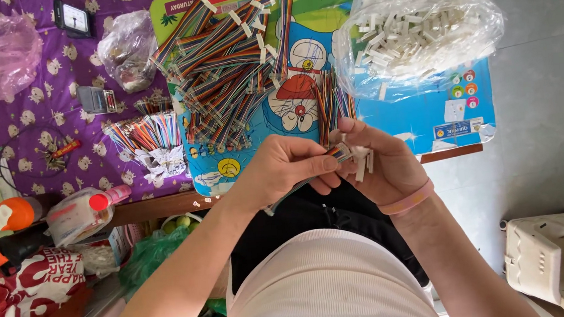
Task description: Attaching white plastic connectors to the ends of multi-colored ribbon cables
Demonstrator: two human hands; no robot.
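My left hand (283, 168) pinches the end of a short rainbow ribbon cable (339, 151) between thumb and fingers. My right hand (379, 161) meets it from the right and holds small white plastic connectors (362, 159) against the cable end. Both hands hover over my lap, just in front of a cartoon-printed board (426, 117). A big heap of rainbow ribbon cables (228, 69) lies on that board, and a small bundle of cables (331, 104) stands upright just behind my fingers.
A clear bag of white connectors (419, 23) rests on the board's right part. A second bundle of ribbon cables (146, 132), plastic bags (127, 46), a small clock (72, 19) and bottles (11, 216) sit on the purple cloth at left. A white stool (538, 259) stands at lower right.
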